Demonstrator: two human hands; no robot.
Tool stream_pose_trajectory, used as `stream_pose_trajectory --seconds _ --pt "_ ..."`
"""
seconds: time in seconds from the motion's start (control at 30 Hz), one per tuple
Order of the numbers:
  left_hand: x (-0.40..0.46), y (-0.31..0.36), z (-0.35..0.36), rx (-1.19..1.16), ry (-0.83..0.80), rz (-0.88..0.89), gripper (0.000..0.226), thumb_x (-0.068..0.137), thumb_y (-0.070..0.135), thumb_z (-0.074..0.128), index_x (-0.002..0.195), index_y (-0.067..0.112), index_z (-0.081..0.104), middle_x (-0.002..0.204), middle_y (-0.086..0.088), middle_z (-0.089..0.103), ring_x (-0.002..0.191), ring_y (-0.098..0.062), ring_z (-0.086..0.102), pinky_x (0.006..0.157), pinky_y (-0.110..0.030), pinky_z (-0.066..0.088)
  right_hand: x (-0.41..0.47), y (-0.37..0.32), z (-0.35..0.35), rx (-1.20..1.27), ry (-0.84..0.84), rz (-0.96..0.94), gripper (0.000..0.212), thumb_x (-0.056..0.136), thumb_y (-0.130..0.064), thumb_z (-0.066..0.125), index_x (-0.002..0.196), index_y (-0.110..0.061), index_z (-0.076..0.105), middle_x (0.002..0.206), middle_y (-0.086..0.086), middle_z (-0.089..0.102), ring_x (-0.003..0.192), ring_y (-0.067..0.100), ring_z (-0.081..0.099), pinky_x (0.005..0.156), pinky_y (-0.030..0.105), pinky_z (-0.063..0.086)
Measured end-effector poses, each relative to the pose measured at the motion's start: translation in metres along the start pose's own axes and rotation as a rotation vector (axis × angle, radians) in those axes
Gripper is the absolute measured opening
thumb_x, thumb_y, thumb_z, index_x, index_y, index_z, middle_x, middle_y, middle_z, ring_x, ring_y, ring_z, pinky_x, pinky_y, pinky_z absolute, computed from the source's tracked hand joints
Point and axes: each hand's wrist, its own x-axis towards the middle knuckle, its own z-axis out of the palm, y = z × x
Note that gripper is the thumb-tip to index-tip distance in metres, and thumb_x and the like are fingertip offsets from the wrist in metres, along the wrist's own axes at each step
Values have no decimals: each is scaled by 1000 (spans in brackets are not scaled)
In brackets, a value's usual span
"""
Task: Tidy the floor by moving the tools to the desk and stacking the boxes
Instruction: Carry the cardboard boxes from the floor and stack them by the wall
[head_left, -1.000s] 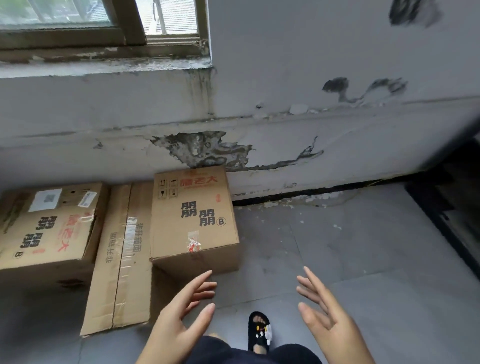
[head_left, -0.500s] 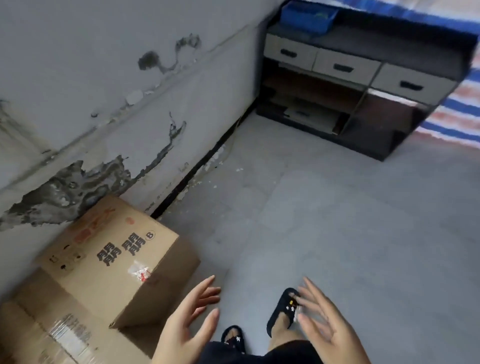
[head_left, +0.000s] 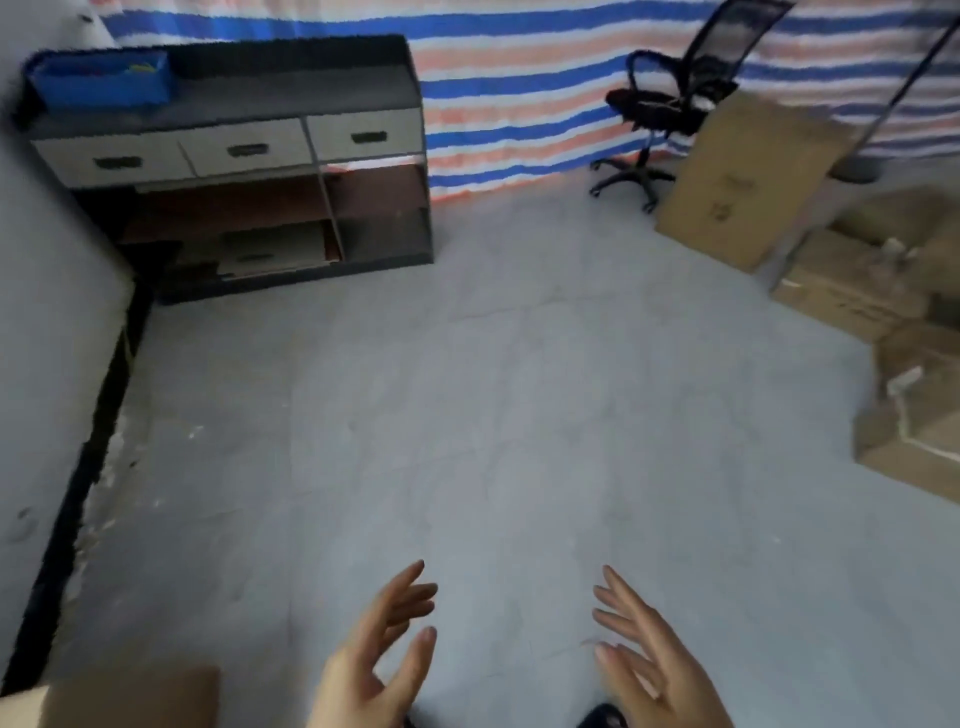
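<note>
Left hand: the bare left hand (head_left: 374, 660) is held out low in front, fingers (head_left: 410, 592) spread and relaxed, holding nothing.
Right hand: the bare right hand (head_left: 649, 654) mirrors it, fingers loose, empty (probably ready for the next box).
Desk: the dark desk with three pale drawers (head_left: 228, 150) stands against the wall at far left, a blue plastic tray (head_left: 101, 83) on top.
Boxes: brown cardboard boxes (head_left: 904, 322) sit unstacked along the right; a flat brown carton (head_left: 748, 176) leans upright beside the black mesh office chair (head_left: 670, 98), likely for support.
Near box: a brown cardboard corner (head_left: 119, 699) shows at lower left.
Floor: the grey tiled floor (head_left: 493, 389) shows no tools.
</note>
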Motion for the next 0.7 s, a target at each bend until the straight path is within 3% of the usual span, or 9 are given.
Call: stream_pose_trajectory --seconds 0.13,0.2,0.3,0.37,0.47,0.53,0.6,0.67,0.7 --pt "17 36 107 -19 -203 42 45 64 44 59 102 66 54 97 23 69 93 -1 67 82 -7 47 -27 43 -96 97 181 128 62 84 -5 63 118 -56 52 115 -24 63 107 -7 59 86 13 46" --pt "22 52 159 -20 -330 81 45 66 40 59 104 64 54 98 24 68 94 -1 66 82 -7 47 -39 62 -139 109 319 146 61 82 -12 65 111 -64 55 110 -27 65 103 -8 60 86 13 48" --pt "31 67 226 -18 -462 118 53 70 22 57 104 62 54 98 24 68 94 -1 67 82 -7 46 -56 83 -190 129 491 181 54 75 -35 69 103 -75 47 108 -34 61 100 -7 62 88 18 49" --pt "37 81 261 19 -544 129 55 69 22 56 104 64 53 99 24 68 94 -1 67 83 -7 46 -62 91 -216 183 533 227 54 56 -61 74 99 -77 47 107 -31 63 99 -7 62 86 16 49" --pt "57 109 299 5 -651 54 50 62 38 58 110 56 58 97 20 70 93 -3 66 83 -7 46 -62 111 -246 297 596 314 80 22 -93 58 99 -73 53 111 -21 63 96 -10 61 87 21 46" --pt "87 140 316 16 -929 -135 63 68 40 63 129 38 47 115 18 61 100 6 58 92 -11 42 -56 114 -264 344 596 341 75 19 -92 60 92 -78 49 114 -19 59 95 -13 60 89 24 44" --pt "113 156 328 -21 -1203 -285 58 88 39 54 129 36 14 134 39 27 107 22 43 108 -13 29 -47 115 -283 361 581 353 71 38 -61 86 99 -73 53 118 -12 60 92 -15 60 91 26 44" --pt "130 169 353 -96 -1208 -301 40 96 28 48 127 31 23 126 40 41 101 22 49 107 -14 28 -32 121 -305 378 583 363 68 65 -23 84 109 -61 49 124 -3 59 92 -15 59 94 29 43" --pt "138 166 367 -108 -1175 -262 33 97 19 48 127 25 36 125 25 55 95 13 55 101 -16 33 -22 123 -318 385 593 372 72 59 -34 87 110 -66 47 123 -5 59 93 -14 60 94 29 43"
